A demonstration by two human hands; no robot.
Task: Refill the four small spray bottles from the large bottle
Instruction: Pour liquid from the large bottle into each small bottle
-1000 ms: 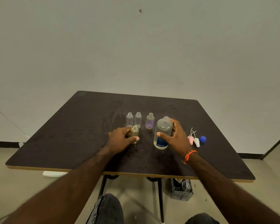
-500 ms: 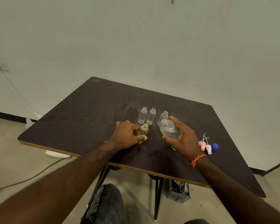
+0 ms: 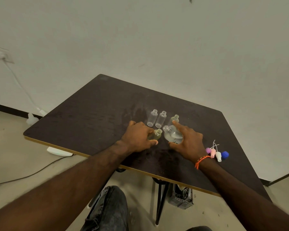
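Observation:
On the dark table point(image 3: 93, 110) my left hand point(image 3: 138, 137) grips a small yellowish spray bottle point(image 3: 156, 135), uncapped and leaning right. My right hand point(image 3: 188, 141) holds the large clear bottle point(image 3: 171, 135), which is tilted left so that its open neck sits close to the small bottle's mouth. Liquid shows inside the large bottle. Behind them stand two clear small bottles point(image 3: 152, 117) point(image 3: 160, 119) and a third small bottle point(image 3: 174, 118), partly hidden by my right forefinger. All are uncapped.
Several spray caps lie to the right of my right wrist: a purple one point(image 3: 208, 150), a pink one point(image 3: 213, 152), a white one point(image 3: 218, 155) and a blue cap point(image 3: 225, 154). A grey crate point(image 3: 180, 199) sits on the floor under the table. A cable point(image 3: 23, 175) runs across the floor at left.
The large bottle has gone from upright to tilted left toward the small yellowish bottle. My left hand stays on the small bottle. The camera has shifted, so the table appears rotated.

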